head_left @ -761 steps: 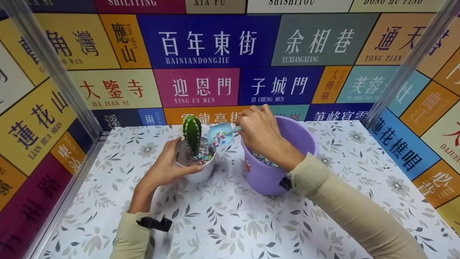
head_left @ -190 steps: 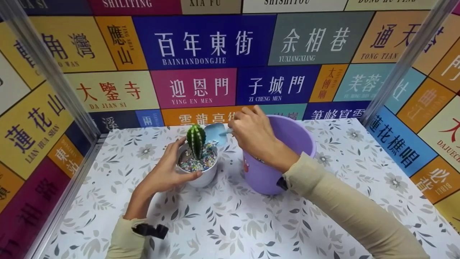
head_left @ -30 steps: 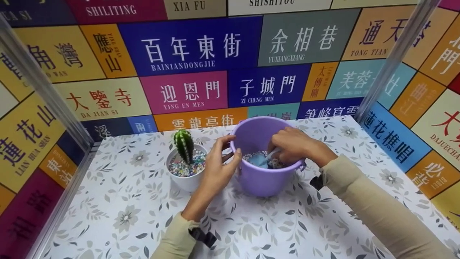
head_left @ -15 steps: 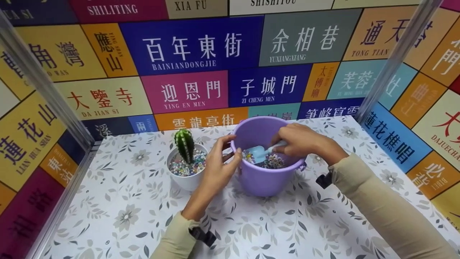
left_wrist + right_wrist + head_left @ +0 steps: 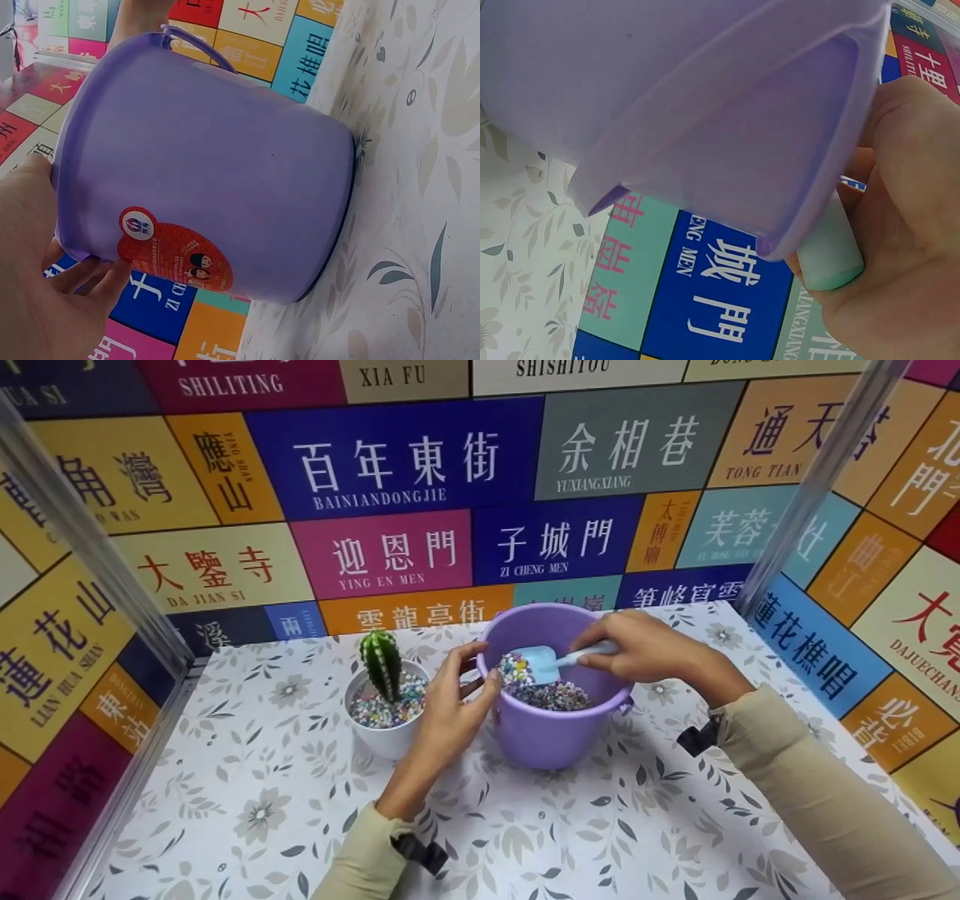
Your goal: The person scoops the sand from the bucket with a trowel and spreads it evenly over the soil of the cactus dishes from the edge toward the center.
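My right hand [image 5: 645, 649] grips the handle of a light blue scoop [image 5: 546, 664] inside the purple bucket [image 5: 551, 742]. Colourful pebbles [image 5: 516, 669] fill the scoop's blade, held above the darker mixed gravel [image 5: 556, 697] at the bottom. With thumb and fingers, my left hand [image 5: 454, 701] holds the bucket's left rim; the left wrist view shows the fingers against the bucket wall [image 5: 217, 165]. Left of that hand stands a white pot [image 5: 386, 741] with a green cactus [image 5: 382, 667] in pebbles. In the right wrist view the scoop's handle end [image 5: 829, 251] pokes out of the fist.
A floral-patterned cloth [image 5: 262, 817] covers the table. Behind it rises a wall of coloured sign panels [image 5: 397, 450], with metal posts [image 5: 810, 502] at the corners. The bucket's handle [image 5: 199, 45] hangs at its rim.
Earlier the left hand held the white pot while the scoop tipped over it; now it holds the bucket. In the last second, the right hand has lifted the scoop, loaded with pebbles, from the gravel.
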Available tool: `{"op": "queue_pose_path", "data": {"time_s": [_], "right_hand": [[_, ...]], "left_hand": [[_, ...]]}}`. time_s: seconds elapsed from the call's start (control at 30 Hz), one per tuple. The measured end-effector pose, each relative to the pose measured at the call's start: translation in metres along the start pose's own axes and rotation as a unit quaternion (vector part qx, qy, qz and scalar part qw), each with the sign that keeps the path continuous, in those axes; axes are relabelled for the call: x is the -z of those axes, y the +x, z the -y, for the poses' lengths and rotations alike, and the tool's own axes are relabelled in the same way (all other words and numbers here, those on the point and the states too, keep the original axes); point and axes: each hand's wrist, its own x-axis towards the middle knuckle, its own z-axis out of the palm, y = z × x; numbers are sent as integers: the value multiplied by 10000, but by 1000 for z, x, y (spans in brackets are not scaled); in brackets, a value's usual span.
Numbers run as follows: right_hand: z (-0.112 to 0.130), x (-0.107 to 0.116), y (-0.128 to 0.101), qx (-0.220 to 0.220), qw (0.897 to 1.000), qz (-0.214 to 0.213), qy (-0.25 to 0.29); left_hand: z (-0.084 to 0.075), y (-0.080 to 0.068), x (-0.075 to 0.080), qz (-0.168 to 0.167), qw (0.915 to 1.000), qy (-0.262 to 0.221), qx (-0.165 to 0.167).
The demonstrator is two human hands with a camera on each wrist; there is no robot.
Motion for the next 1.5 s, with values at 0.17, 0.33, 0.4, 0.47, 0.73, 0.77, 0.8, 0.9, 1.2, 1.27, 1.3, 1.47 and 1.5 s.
{"op": "queue_pose_path", "data": {"time_s": [0.17, 0.33, 0.4, 0.47, 0.73, 0.77, 0.8, 0.9, 1.2, 1.27, 1.3, 1.47, 1.5], "right_hand": [[1, 5, -4, 61, 9999, -48, 79], [4, 8, -6, 59, 9999, -81, 137], [5, 8, -6, 41, 9998, -96, 165], [6, 9, -7, 36, 9997, -133, 211], [12, 12, -6, -67, 9979, -277, 576], [13, 13, -6, -60, 9978, -297, 594], [14, 13, -5, -48, 9976, -318, 612], [19, 13, -3, 5, 9970, -370, 682], [36, 9, 13, 334, 9971, -453, 513], [40, 7, 17, 418, 9967, -484, 492], [41, 6, 19, 454, 9965, -499, 501], [50, -1, 27, 577, 9961, -492, 448], [52, -3, 28, 584, 9963, -467, 422]], "left_hand": [[-6, 0, 2, -29, 9996, 269, -48], [-17, 0, 6, -188, 9933, 1005, -536], [-23, 0, 10, -224, 9888, 1256, -772], [-32, -2, 14, -224, 9856, 1373, -966], [-73, -7, 44, -293, 9766, 1053, -1854], [-78, -8, 49, -351, 9736, 1073, -1983], [-83, -8, 54, -420, 9710, 1096, -2084], [-90, -9, 70, -603, 9665, 1162, -2209], [-81, -7, 109, -972, 9674, 1439, -1842], [-78, -7, 114, -962, 9684, 1502, -1744], [-76, -7, 117, -942, 9692, 1538, -1679], [-65, -9, 126, -793, 9727, 1755, -1296], [-62, -10, 128, -747, 9734, 1802, -1204]]}}
